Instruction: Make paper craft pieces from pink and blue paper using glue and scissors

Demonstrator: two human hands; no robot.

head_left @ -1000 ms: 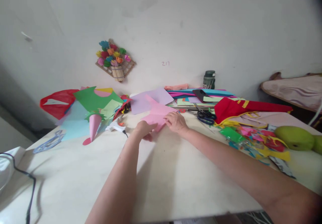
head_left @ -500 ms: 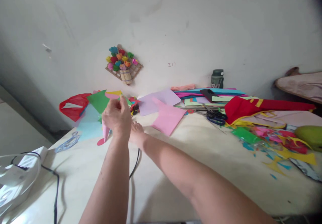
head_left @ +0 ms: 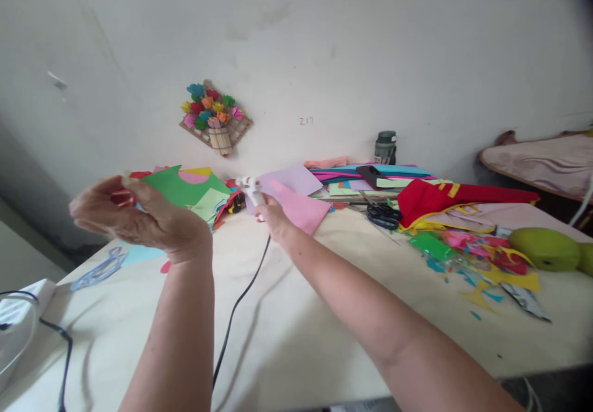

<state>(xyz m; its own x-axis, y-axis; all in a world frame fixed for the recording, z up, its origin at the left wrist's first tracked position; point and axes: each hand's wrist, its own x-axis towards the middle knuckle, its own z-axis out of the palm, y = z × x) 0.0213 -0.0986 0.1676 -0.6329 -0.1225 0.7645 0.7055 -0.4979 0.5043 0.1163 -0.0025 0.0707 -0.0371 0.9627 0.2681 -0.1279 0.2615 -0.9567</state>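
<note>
My left hand is raised above the left part of the table, its fingers curled and the thumb near the fingertips; what it may hold is too small and blurred to tell. Nearer the middle, my right hand is closed around a white glue gun, which has a black cord running down toward the table's front edge. Behind the glue gun lie a pink sheet and a pale purple sheet. A green sheet lies beyond my left hand.
Black scissors, a red and yellow cloth and paper scraps lie on the right. A green bottle stands by the wall. On the left are a power strip and a blue coil.
My left hand has moved left and turned, and its pink cone is out of sight. My right hand has moved slightly right, and the white glue gun in it now shows. The view has shifted.
</note>
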